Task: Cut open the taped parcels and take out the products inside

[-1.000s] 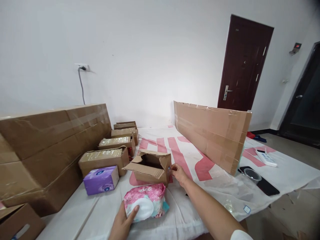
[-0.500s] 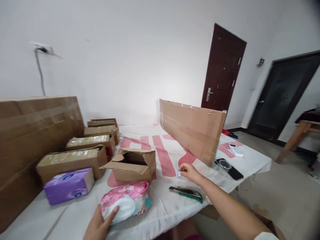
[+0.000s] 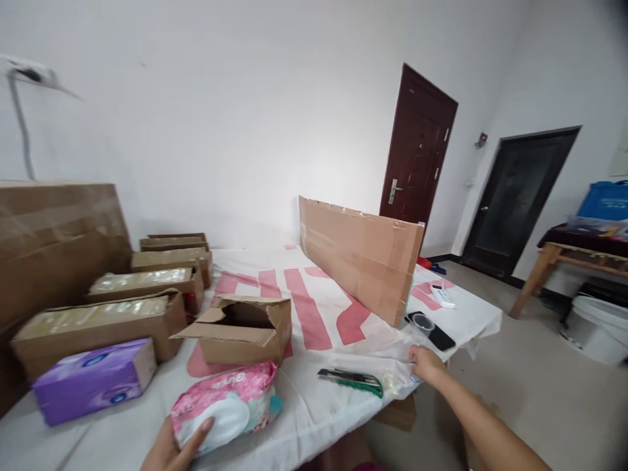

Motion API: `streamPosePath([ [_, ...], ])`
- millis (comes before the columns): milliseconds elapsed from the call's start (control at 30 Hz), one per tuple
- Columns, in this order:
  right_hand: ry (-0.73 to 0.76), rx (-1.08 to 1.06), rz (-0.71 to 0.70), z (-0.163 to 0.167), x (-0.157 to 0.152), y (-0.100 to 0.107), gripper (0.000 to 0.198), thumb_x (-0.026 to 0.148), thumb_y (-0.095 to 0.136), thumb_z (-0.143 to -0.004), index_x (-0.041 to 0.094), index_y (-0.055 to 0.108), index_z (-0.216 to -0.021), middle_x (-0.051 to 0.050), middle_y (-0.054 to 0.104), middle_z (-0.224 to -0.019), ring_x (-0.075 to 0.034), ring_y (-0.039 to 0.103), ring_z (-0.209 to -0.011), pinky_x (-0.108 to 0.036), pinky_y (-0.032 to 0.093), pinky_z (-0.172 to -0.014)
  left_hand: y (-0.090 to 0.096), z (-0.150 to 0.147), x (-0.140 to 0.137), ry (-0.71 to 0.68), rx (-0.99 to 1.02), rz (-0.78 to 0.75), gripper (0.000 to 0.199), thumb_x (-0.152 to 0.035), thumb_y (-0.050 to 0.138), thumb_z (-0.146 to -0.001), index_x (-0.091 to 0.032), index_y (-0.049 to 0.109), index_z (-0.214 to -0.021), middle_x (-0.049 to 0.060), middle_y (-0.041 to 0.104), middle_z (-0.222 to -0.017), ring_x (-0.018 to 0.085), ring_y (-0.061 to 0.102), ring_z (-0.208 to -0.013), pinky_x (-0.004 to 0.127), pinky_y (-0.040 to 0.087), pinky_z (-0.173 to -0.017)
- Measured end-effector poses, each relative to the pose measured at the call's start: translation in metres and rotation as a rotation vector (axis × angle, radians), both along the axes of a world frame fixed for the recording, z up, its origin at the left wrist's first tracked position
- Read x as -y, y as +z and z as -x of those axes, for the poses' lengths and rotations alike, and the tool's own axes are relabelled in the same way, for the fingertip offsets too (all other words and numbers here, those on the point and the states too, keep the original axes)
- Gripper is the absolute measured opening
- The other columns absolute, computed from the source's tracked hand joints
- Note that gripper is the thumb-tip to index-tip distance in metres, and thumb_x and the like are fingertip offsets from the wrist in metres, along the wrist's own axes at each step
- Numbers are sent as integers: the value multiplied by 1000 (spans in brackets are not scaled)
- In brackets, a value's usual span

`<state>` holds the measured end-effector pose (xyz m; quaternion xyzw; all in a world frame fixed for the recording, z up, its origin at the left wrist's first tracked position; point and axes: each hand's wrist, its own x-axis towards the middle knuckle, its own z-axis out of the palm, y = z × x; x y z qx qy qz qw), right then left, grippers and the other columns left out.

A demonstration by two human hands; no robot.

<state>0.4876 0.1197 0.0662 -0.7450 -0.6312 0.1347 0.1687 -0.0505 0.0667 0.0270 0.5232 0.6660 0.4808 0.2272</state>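
My left hand (image 3: 169,450) rests on a pink floral soft pack (image 3: 223,407) at the near edge of the white-covered table (image 3: 314,405), thumb on its white lid. My right hand (image 3: 426,364) is stretched out to the table's right front edge, fingers closed around something small that I can barely see. A green utility knife (image 3: 350,381) lies on the cloth just left of that hand. An open small cardboard box (image 3: 243,329) sits behind the pink pack.
A purple tissue box (image 3: 91,379) and several taped cardboard boxes (image 3: 98,324) line the left side. A long cardboard panel (image 3: 358,252) stands on the table. A tape roll (image 3: 422,322), a phone (image 3: 440,338) and a remote (image 3: 442,296) lie at the right. Two doors, a wooden bench and a white bucket stand beyond.
My right hand moved from the open box's flap rightward to the table's front right edge with a small sticker-like piece. The view swung right. The left hand stayed on the pink pack.
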Motion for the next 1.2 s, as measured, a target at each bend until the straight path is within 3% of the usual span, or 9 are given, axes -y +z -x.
streamPosePath([
  [67, 60, -3, -95, 19, -11, 10, 7, 18, 65, -79, 16, 61, -85, -3, 63, -92, -19, 59, -91, -38, 45, -86, -1, -2, 2, 12, 4, -15, 62, -68, 56, -63, -19, 57, -101, 14, 71, -107, 39, 61, -111, 54, 47, -97],
  [167, 207, -84, -205, 67, -29, 20, 17, 12, 62, -73, 18, 62, -89, -5, 64, -90, -19, 60, -89, -34, 45, -84, -4, -2, 2, 27, 36, -51, 64, -66, 58, -64, -18, 57, -105, 13, 71, -109, 37, 63, -109, 51, 50, -94],
  [367, 556, -258, -325, 210, -38, 36, 61, 24, 64, -74, 29, 46, -132, -6, 61, -114, -20, 61, -92, -31, 47, -79, -4, -4, 5, 2, 149, -57, 73, -63, 65, -63, -17, 53, -119, 12, 69, -115, 35, 63, -110, 47, 50, -97],
  [533, 723, -223, -290, 298, -44, 57, 73, 28, 68, -71, 35, 41, -138, 1, 66, -76, -21, 62, -71, -31, 43, -67, -12, -5, 4, -4, 185, -143, 94, -62, 67, -61, -14, 38, -137, 16, 54, -138, 35, 49, -128, 46, 38, -109],
  [600, 691, -184, -263, 311, -52, 61, 69, 24, 67, -70, 30, 46, -135, -2, 67, -73, -23, 63, -71, -32, 40, -65, -18, -3, 1, -13, 209, -192, 102, -64, 70, -56, -14, 36, -138, 17, 52, -139, 35, 47, -130, 47, 37, -110],
  [700, 664, -152, -234, 307, -62, 59, 47, 19, 59, -74, 27, 58, -120, -6, 70, -79, -24, 64, -75, -31, 37, -64, -23, 0, -1, -89, 273, -194, 104, -68, 75, -48, -15, 44, -132, 18, 60, -129, 37, 55, -121, 46, 43, -105],
  [900, 788, -221, -198, 273, -47, 57, 22, 23, 52, -79, 26, 63, -98, -5, 71, -92, -21, 64, -85, -27, 39, -68, -8, -9, 11, -290, 447, -191, 95, -64, 82, -42, -19, 54, -120, 17, 67, -117, 37, 63, -109, 44, 50, -94],
  [1033, 909, -292, -178, 282, -31, 61, 17, 25, 47, -83, 24, 64, -89, -3, 71, -90, -20, 63, -83, -27, 41, -71, -10, -8, 35, -147, 443, -267, 99, -60, 86, -33, -18, 55, -117, 16, 68, -114, 38, 62, -109, 45, 49, -96],
  [1200, 1050, -381, -150, 347, -18, 63, 25, 20, 45, -82, 25, 66, -94, -2, 71, -91, -20, 64, -86, -27, 43, -73, -18, 32, 75, 53, 406, -272, 91, -51, 88, -37, -18, 56, -116, 14, 70, -112, 38, 63, -108, 45, 49, -96],
])
